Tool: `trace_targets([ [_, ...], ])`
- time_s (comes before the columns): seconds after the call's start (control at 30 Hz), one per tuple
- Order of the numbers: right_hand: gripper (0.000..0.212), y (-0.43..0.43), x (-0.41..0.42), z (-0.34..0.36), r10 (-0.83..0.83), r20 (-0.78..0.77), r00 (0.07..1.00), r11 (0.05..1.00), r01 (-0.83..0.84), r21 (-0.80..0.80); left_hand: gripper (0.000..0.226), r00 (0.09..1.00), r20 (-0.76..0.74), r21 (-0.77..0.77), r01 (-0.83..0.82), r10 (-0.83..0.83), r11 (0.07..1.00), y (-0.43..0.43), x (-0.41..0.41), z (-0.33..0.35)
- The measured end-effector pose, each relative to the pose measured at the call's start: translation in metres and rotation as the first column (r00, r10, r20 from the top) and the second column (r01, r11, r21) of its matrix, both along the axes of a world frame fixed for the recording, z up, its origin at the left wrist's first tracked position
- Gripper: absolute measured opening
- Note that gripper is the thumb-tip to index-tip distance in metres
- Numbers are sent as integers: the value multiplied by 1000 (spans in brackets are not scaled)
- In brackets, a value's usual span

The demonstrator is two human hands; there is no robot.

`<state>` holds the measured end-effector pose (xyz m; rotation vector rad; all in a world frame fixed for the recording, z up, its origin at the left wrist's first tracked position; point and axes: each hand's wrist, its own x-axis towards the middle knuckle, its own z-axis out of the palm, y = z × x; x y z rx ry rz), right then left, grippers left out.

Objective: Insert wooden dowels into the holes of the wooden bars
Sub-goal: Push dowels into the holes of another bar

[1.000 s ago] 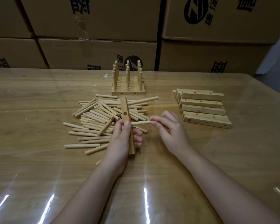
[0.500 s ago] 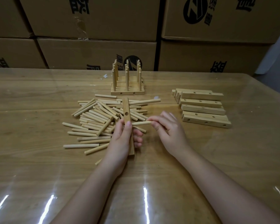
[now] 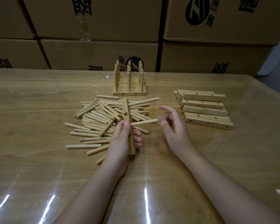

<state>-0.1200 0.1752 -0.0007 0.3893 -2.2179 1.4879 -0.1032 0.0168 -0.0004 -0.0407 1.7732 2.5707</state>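
Observation:
My left hand (image 3: 120, 143) grips a wooden bar (image 3: 125, 109) over the table, its long axis pointing away from me. One hole shows on the bar above my thumb. A dowel (image 3: 144, 123) sticks out sideways to the right from the bar at thumb height. My right hand (image 3: 174, 129) hovers at the dowel's free end with fingers spread and relaxed. Its thumb is at the dowel's tip; I cannot tell whether it touches. A loose pile of dowels (image 3: 95, 122) lies under and left of the bar.
Several bars with upright dowels (image 3: 129, 92) stand behind the pile. A stack of drilled bars (image 3: 204, 111) lies to the right. Cardboard boxes (image 3: 95, 54) wall off the table's far edge. A clear plastic sheet covers the wooden table (image 3: 39, 167).
My right hand has let go of the dowel it was pinching and its fingers have spread. The dowel stays sticking out of the bar. My left hand still holds the bar.

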Motion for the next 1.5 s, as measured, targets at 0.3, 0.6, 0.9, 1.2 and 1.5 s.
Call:
trace_targets([
  [0.3, 11, 4, -3, -3, -34, -21, 999, 999, 34, 31, 19, 1000, 14, -18, -27, 27, 999, 2, 0, 3],
  [0.6, 14, 2, -4, -2, -9, 3, 1000, 1000, 9, -27, 19, 1000, 13, -22, -21, 21, 1000, 2, 2, 5],
  [0.9, 12, 13, -11, 0, -73, 119, 990, 921, 113, -372, 21, 999, 24, -84, 37, -35, 996, 5, 5, 7],
  [1.2, 10, 12, -9, 2, -73, 111, 991, 903, 112, -414, 19, 999, 3, -171, 37, -37, 985, 4, 4, 4],
  [1.5, 11, 14, -12, -3, -73, 121, 990, 927, 112, -358, 22, 998, -22, -286, 55, -64, 957, 3, 4, 3],
])
